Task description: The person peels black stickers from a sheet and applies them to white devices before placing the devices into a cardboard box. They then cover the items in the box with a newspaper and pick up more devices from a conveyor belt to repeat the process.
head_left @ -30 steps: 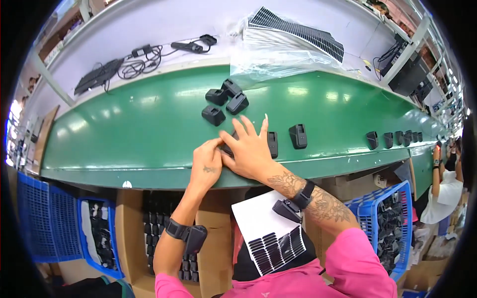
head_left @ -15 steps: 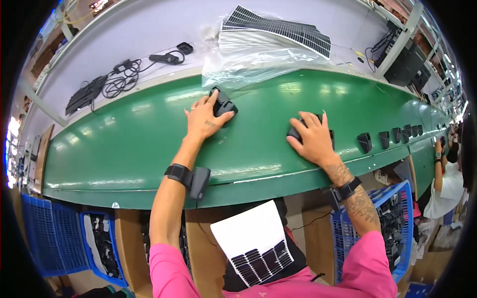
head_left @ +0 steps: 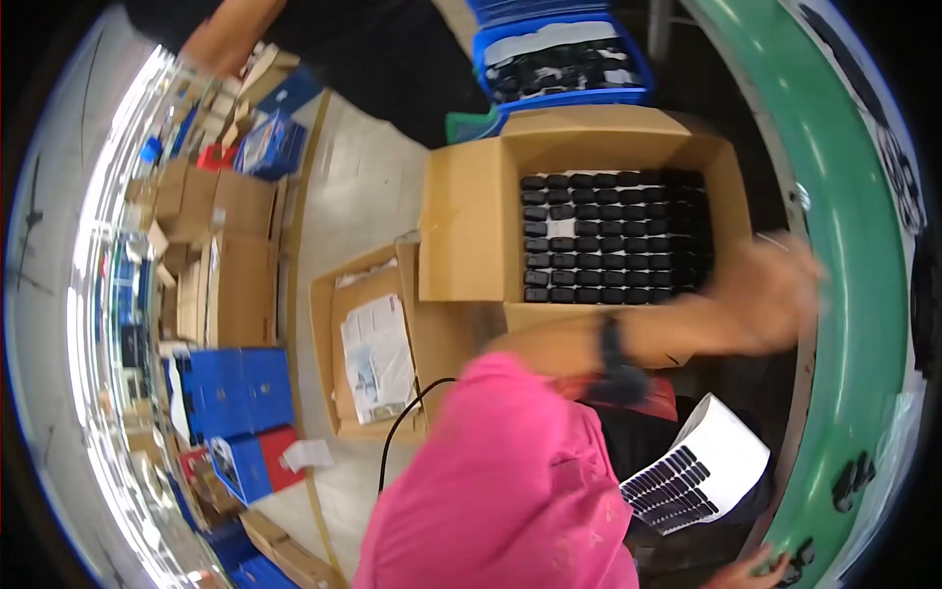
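Right hand, lowest in view, fingers on small black parts at the green counter edge; grip hidden, cannot tell. Left hand blurred, fingers spread, over open cardboard box holding many rowed black parts, uncountable. One blue crate beyond the box.

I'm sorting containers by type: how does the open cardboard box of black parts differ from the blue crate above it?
The cardboard box is brown with flaps folded out; the blue crate is blue plastic. The box's black parts lie in neat rows; the crate's look jumbled, partly under a white sheet. Both are open and hold small black parts.
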